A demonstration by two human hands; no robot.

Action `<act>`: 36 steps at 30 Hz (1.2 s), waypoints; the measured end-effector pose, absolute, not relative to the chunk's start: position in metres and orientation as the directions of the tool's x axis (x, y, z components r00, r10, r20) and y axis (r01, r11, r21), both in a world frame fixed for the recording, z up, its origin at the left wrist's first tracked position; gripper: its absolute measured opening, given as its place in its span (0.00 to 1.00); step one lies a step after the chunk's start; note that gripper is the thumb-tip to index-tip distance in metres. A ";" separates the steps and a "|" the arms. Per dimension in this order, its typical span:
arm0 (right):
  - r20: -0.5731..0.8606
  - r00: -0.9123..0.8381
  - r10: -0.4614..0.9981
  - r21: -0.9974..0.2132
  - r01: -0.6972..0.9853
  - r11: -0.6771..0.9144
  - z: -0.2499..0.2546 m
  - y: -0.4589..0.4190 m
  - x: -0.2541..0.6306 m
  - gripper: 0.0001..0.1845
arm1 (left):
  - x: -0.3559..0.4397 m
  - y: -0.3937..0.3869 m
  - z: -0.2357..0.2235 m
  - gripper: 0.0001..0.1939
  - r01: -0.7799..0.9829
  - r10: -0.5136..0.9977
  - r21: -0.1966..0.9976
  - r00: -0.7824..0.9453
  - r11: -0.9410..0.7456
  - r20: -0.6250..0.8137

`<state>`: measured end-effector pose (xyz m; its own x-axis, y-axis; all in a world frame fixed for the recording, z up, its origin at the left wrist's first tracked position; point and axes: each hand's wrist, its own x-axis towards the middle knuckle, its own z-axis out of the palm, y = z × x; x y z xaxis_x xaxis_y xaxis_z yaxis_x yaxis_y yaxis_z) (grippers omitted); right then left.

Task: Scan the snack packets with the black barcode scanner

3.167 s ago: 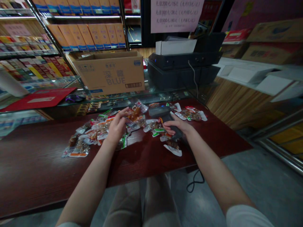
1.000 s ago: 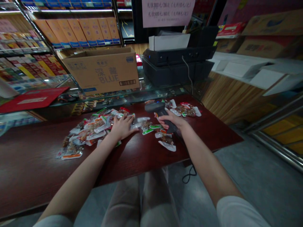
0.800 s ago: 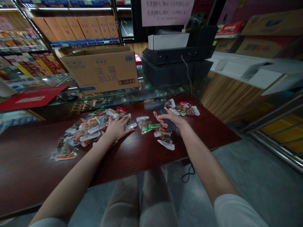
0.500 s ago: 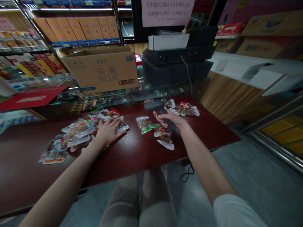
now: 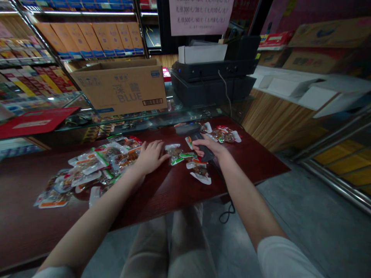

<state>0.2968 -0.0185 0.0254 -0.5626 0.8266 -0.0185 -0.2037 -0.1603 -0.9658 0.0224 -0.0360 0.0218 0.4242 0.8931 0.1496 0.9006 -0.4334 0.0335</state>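
Pale trousers (image 5: 171, 247) fill the nearest ground, knees tucked under the edge of a dark red wooden table (image 5: 162, 193), with a black cable (image 5: 226, 212) looping on the grey floor just beyond them. Both bare forearms reach forward over that table. The left hand (image 5: 150, 156) lies flat, palm down and fingers spread, holding nothing, its fingertips touching a small snack packet (image 5: 174, 151) that lies between the two hands. To its left and partly under the wrist spreads a loose pile of packets (image 5: 95, 166), clear wrappers with white, green and orange ends, trailing off towards the table's left side. The right hand (image 5: 207, 148) is closed around the grip of a dark scanner (image 5: 191, 129), whose head juts forward past the knuckles. A few packets (image 5: 199, 172) lie under and just behind that hand, and another small cluster (image 5: 224, 134) sits just past it to the right, near the table's far corner. Beyond both hands runs a glass counter (image 5: 130, 117), carrying a cardboard box (image 5: 120, 88) ahead of the left hand and a black printer (image 5: 211, 77) ahead of the right. A red mat (image 5: 31, 121) lies far left on the glass. Shelves (image 5: 34, 58) of boxed goods stand behind.
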 end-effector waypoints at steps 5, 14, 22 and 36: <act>-0.035 -0.518 0.855 -0.960 -0.220 -0.172 0.020 -0.012 0.304 0.13 | 0.046 -0.003 0.005 0.36 0.907 0.924 0.183 0.383 -0.380 0.022; -0.073 -0.520 0.851 -0.955 -0.209 -0.209 0.027 -0.016 0.307 0.16 | 0.029 0.014 -0.006 0.25 0.309 0.993 0.944 0.059 -0.116 0.103; -0.058 -0.536 0.842 -0.980 -0.129 -0.150 0.026 -0.021 0.290 0.16 | 0.019 0.010 0.007 0.22 -0.203 0.997 0.979 -0.074 -0.014 -0.001; -0.066 -0.546 0.835 -0.997 0.001 -0.079 0.026 -0.025 0.278 0.13 | 0.015 0.013 0.002 0.24 -0.232 0.996 0.971 -0.080 -0.054 0.037</act>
<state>0.2779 -0.0254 0.0263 -0.5463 0.8349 -0.0664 0.0009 -0.0787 -0.9969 0.0152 0.0133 0.0016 -0.0803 0.9961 0.0365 -0.2318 -0.0543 0.9713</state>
